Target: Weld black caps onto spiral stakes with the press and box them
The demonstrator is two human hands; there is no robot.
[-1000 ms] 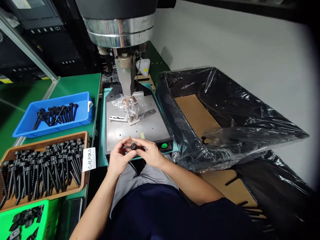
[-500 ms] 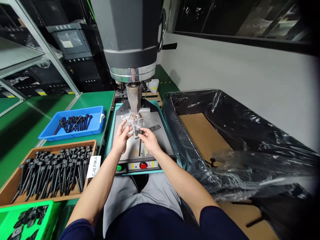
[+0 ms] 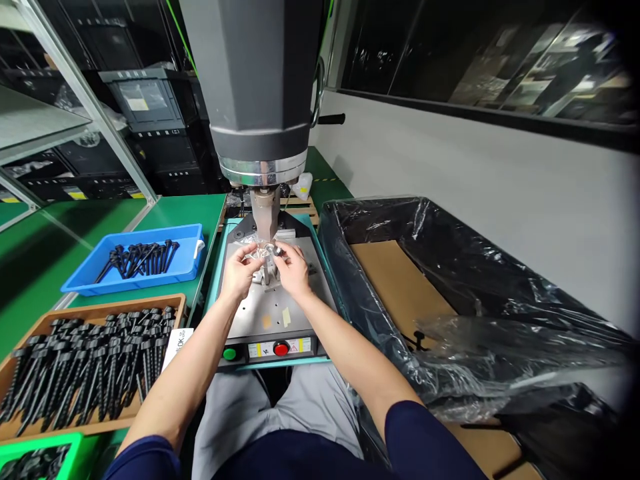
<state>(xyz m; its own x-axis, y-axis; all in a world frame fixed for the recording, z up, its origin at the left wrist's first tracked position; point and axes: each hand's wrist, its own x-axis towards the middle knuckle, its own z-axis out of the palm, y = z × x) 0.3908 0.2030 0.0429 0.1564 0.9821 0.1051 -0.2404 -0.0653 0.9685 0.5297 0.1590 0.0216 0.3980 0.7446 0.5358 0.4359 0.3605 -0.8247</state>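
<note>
Below the metal horn of the machine, both my hands are close together over the grey metal plate. My left hand has its fingers bent together at the edge of a clear plastic film; what they pinch is too small to make out. My right hand is closed on a black part, whose round head shows at the fingertips. A small metal fixture stands between and just under the hands.
At the left are a blue tray and a brown tray of black parts, with a green bin nearer. A plastic-lined box stands at the right. Green and red buttons are on the front panel.
The black part's ribbed stem, which hung down below my right hand, no longer shows there. My left hand's fingers have come together, and the view has shifted slightly.
</note>
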